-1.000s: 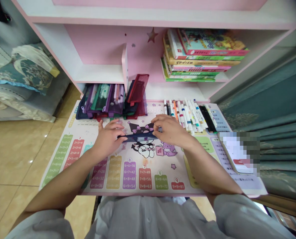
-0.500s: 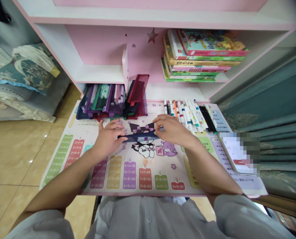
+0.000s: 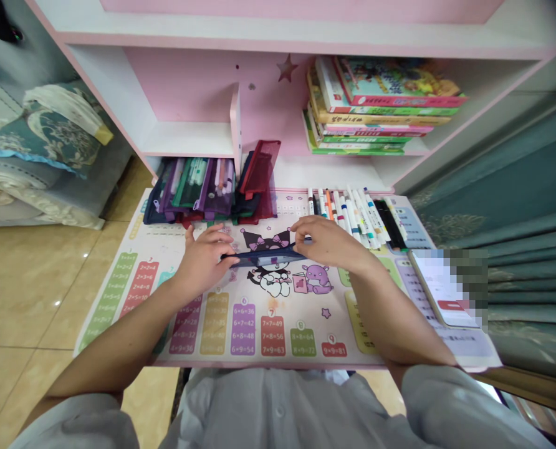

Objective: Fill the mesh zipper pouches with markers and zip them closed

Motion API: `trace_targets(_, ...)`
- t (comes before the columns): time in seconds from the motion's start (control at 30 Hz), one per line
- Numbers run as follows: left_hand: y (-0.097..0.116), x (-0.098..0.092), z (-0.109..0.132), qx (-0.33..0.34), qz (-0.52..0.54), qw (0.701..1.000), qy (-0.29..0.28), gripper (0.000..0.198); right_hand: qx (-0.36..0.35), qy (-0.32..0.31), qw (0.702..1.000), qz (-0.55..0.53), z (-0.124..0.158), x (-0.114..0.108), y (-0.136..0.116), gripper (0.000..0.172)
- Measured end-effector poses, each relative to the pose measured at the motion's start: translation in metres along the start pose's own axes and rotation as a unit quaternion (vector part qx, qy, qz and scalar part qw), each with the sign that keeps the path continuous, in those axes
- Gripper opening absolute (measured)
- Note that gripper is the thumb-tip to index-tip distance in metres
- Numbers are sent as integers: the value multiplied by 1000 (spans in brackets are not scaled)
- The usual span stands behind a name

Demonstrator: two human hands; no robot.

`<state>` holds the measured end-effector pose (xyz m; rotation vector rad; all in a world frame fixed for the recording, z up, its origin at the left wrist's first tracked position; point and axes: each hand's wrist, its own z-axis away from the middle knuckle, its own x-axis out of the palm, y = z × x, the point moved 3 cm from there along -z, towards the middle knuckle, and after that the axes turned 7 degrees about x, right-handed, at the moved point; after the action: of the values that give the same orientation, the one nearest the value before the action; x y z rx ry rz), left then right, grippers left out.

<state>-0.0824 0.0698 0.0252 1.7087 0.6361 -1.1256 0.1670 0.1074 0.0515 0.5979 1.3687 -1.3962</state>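
A dark blue mesh zip pouch (image 3: 268,257) is stretched between my two hands above the desk mat (image 3: 301,330). My left hand (image 3: 207,254) pinches its left end between thumb and fingers, the other fingers spread out. At the pouch's right end, my right hand (image 3: 327,242) is closed in a pinch along the top edge; whether it grips a zip pull is hidden. Behind my right hand lies a row of markers (image 3: 348,215) with white barrels and several black ones. Beyond my left hand are filled purple and green mesh pouches (image 3: 189,187).
Red and navy mesh pouches (image 3: 262,171) lean against the shelf divider (image 3: 235,121). A stack of books (image 3: 366,118) fills the right shelf compartment. A phone (image 3: 441,290), partly blurred out, lies at the desk's right edge, beside a teal curtain (image 3: 507,218).
My right hand has shifted slightly to the right along the pouch's top edge. My left hand stays at the left end.
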Motion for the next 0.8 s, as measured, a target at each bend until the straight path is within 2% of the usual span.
trace_targets(0.47, 1, -1, 0, -1, 4, 1000, -5, 9, -12, -8, 1000, 4, 1, -2, 2, 15)
trace_targets(0.8, 0, 0, 1, 0, -1, 1000, -2, 8, 7, -21, 1000, 18, 2, -4, 3, 15)
